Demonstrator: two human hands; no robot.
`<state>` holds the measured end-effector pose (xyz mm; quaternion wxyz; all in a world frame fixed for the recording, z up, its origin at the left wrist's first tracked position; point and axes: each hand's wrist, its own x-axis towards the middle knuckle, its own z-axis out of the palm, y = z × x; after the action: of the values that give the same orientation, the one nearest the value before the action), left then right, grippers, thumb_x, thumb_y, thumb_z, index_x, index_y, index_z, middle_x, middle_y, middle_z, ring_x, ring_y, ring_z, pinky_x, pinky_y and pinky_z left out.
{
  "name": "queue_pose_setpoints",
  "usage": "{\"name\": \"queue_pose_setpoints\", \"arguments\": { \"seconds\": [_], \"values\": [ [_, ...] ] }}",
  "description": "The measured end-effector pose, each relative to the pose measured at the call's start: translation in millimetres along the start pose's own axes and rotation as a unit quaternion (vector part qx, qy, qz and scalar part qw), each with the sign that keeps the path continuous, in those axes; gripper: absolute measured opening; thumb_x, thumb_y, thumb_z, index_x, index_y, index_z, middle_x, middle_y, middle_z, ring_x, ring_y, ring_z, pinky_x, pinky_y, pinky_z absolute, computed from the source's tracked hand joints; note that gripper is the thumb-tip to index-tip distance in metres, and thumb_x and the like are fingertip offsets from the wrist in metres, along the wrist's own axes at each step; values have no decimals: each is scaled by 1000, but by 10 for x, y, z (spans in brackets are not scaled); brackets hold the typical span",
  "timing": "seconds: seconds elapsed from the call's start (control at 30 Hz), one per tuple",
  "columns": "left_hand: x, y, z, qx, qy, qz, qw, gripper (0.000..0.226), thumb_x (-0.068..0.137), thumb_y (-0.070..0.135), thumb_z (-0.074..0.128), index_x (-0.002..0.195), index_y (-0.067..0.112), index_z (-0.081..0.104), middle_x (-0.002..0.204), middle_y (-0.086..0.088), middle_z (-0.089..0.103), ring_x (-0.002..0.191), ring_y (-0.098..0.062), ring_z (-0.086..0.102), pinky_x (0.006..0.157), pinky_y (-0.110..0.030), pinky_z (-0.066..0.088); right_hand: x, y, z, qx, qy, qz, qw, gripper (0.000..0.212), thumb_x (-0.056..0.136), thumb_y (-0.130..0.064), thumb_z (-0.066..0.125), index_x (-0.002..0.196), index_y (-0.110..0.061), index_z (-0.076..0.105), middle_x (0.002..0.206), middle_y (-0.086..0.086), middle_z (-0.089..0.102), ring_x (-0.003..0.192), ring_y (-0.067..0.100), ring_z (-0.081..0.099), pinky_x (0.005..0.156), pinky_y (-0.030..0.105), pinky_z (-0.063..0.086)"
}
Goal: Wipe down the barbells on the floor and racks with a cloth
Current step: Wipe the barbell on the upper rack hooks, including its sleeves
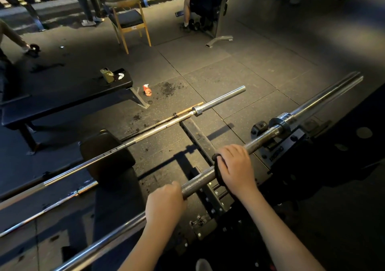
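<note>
Two hands (164,204) (235,164), one cloth (218,167) — racked barbell (198,180)

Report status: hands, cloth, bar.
Bare left hand grips racked barbell; right hand wraps dark cloth round its shaft. Ahead of cloth: collar.

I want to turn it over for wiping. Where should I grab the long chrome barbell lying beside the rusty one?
Grip the long chrome barbell by its thin shaft, overhand from above and from the near side: the rusty barbell lies close along its far side. The shaft looks slim enough to wrap; the thick end sleeve does not.
</note>
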<state>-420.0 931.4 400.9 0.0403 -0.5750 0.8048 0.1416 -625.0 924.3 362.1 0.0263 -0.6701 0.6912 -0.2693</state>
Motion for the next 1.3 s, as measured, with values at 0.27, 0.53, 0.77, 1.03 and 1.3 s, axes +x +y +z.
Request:
{"name": "queue_pose_setpoints", "arguments": {
  "seconds": [0.27, 0.53, 0.77, 1.03, 1.3],
  "values": [
    [55, -42, -6, -29, -26, 7, 999, 22, 94, 40, 50, 106, 23, 58, 91, 9, 62, 78, -7, 61, 72, -23, 52, 215, 346, -117, -20, 83, 141, 986, 32, 95, -27, 35, 99, -10, 62, 100, 4, 60, 104, 22, 53, 100, 41, 41],
    [144, -88, -32, -80, -101, -2, 992, 23, 91, 37, 55, 107, 22, 62, 90, 6, 64, 80, -10, 64, 78, -29, 56, 11, 245, -115, 22, -20, -37, 999, 26, 97, -28, 35, 101, -17, 59, 100, -5, 56, 101, 11, 49, 97, 34, 42],
    [199, -126, -39, -127, -152, -10, 980, 24, 87, 34, 60, 106, 20, 63, 90, 3, 65, 81, -11, 65, 79, -31, 57, 132, 192, -76, 18, 79, 169, 982, 27, 94, -21, 41, 106, -9, 62, 115, 6, 59, 121, 26, 47, 108, 47, 36],
    [306, -184, -79, -228, -271, -36, 935, 24, 83, 25, 63, 102, 10, 62, 89, -7, 68, 67, -16, 62, 63, -29, 55, 59, 429, -192, 30, 7, 14, 999, 34, 96, -29, 34, 113, -13, 60, 117, 2, 58, 120, 18, 48, 107, 46, 39],
    [383, -241, -214, -337, -411, -40, 846, 18, 75, 11, 59, 92, 5, 55, 62, -2, 51, 45, -13, 43, 45, -21, 36, -60, 59, 17, 29, 49, 46, 997, 31, 97, -29, 36, 105, -14, 62, 109, 0, 59, 113, 16, 48, 107, 45, 37]
  ]
}}
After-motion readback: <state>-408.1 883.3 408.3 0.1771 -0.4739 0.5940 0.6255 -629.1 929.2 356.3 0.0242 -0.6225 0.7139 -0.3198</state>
